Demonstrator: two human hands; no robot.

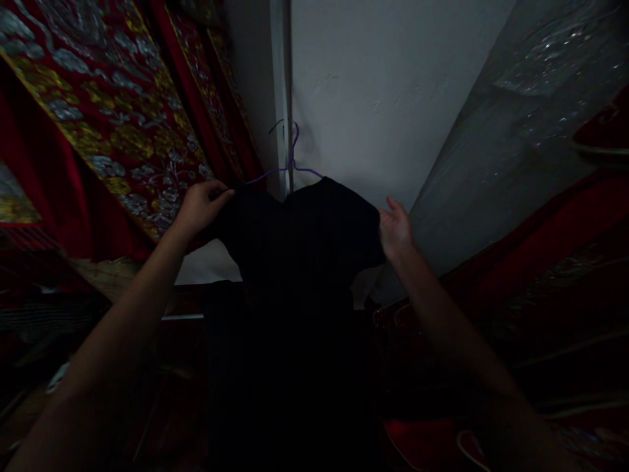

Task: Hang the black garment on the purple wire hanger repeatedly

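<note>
A black short-sleeved garment point(299, 249) hangs in front of me on a thin purple wire hanger point(296, 134). The hanger's hook is at a narrow vertical strip on the wall. At the left sleeve, my left hand point(199, 208) is closed, thumb and fingers pinching the cloth near the shoulder. My right hand point(397, 229) is against the outer edge of the right sleeve, its thumb stretched out away from the cloth. The other fingers of that hand are partly hidden by the sleeve. The garment's lower part merges into darkness.
Red cloth with gold and silver embroidery point(142, 124) hangs at the left. To the right is clear plastic sheeting point(535, 85), with dark red fabric point(531, 229) below it. A pale wall point(378, 85) stands behind the hanger. The lower area is very dark.
</note>
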